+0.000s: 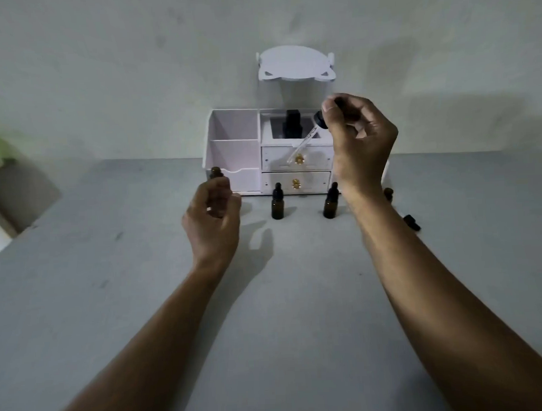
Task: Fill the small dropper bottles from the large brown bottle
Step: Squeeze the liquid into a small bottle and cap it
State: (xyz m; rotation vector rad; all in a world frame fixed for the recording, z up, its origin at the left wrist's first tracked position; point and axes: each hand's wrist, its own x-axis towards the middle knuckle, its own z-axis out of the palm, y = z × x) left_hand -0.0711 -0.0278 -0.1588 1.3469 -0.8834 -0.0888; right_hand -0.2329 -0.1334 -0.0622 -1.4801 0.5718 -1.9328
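My left hand (212, 211) grips a small open brown bottle (216, 173), held upright above the table; only its neck shows over my fingers. My right hand (358, 139) pinches the black bulb of a glass dropper (304, 141), raised in the air, its pipette slanting down to the left. Two capped small dropper bottles (277, 202) (331, 202) stand on the grey table (298, 297) between my hands. Another small brown bottle (388, 194) peeks out behind my right forearm. A dark bottle (292, 125) stands in the organizer's top compartment.
A white desk organizer (239, 157) with two gold-knobbed drawers stands against the wall, a white mirror-shaped panel above it. A loose black dropper cap (411, 222) lies on the table right of my right forearm. Something green sits at the far left edge.
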